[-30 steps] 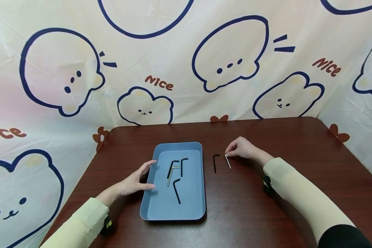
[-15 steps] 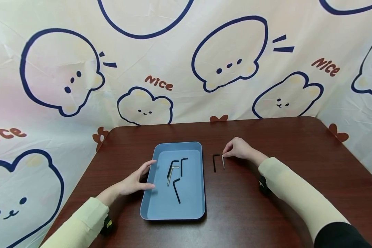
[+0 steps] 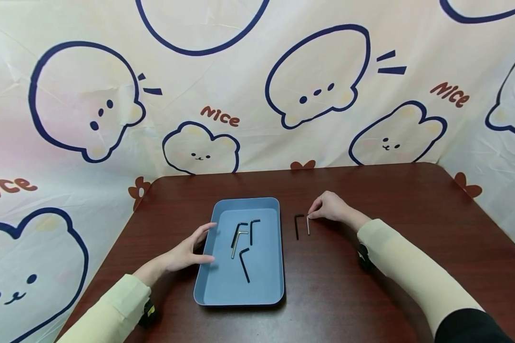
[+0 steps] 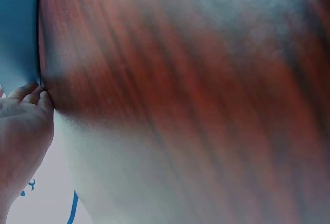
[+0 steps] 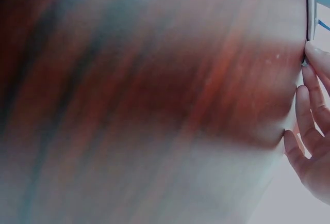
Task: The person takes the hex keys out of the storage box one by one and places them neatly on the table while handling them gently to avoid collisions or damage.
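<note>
In the head view, a blue tray (image 3: 262, 281) lies on the table. Inside it are several L-shaped hex keys: black ones, such as the lower hex key (image 3: 244, 266), and a brass-coloured hex key (image 3: 236, 247). My left hand (image 3: 184, 250) holds the tray's left edge, its thumb over the rim and some fingers hidden. Right of the tray, my right hand (image 3: 334, 206) pinches a silver hex key (image 3: 308, 226) at its bent end between thumb and fingertips. Just left of that key lies a black hex key (image 3: 297, 227), roughly parallel to it.
The dark wooden table (image 3: 326, 295) reaches back to a printed cloth (image 3: 257, 95) that hangs behind it and along its sides. A black device (image 3: 363, 257) sits at the right wrist, another (image 3: 148, 312) at the left.
My right hand has moved slightly left with the silver hex key, turning it almost in line with the black one. The left hand and the tray stay in place.
</note>
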Demonstrator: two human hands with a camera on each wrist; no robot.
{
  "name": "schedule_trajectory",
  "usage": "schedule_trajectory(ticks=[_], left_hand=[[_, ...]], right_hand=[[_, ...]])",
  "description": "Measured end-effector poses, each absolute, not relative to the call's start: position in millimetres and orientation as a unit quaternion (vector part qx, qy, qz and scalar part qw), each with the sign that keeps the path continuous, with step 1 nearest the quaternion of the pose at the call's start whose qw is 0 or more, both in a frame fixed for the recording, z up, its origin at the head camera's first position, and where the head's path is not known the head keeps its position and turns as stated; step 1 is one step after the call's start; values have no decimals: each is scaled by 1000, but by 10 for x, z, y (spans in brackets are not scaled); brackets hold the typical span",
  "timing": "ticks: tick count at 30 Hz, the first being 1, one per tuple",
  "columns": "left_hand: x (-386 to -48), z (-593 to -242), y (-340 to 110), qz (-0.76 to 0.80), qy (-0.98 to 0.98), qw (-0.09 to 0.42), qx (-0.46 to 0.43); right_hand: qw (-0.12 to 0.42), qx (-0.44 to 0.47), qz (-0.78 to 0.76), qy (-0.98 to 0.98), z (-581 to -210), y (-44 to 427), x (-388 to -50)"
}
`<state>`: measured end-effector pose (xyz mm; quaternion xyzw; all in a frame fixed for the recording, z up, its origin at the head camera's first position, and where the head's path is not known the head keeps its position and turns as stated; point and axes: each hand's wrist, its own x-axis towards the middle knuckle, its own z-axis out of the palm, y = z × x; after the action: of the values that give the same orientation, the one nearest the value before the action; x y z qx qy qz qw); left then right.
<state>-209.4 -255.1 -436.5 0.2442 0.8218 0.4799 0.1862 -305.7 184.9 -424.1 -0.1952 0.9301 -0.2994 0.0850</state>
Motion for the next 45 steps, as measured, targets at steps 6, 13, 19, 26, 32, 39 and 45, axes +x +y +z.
schedule_trajectory(ticks=[6,13,19,26,32,39,45], left_hand=[[-2084,-4364,-2546,478,824,188,239],[-2060,-4354,-2541,477,825,191,236],[-2050,-4342,-2543,479,824,192,234],[-2055,-4343,-2551,476,826,186,237],[-2066,-4349,-2549,479,823,187,240],[-2076,-4345,-2541,481,823,186,238],[-2080,-4349,-2539,480,823,186,238]], right_hand=[[89,-190,-304,929,-4268,1864,-3058],[94,-202,-322,920,-4261,1896,-3052],[89,-202,-345,912,-4188,1910,-3058],[86,-219,-344,909,-4124,1904,-3064],[82,-248,-337,905,-4058,1865,-3043],[89,-266,-340,897,-3948,1779,-3023],[99,-283,-337,892,-3840,1673,-3007]])
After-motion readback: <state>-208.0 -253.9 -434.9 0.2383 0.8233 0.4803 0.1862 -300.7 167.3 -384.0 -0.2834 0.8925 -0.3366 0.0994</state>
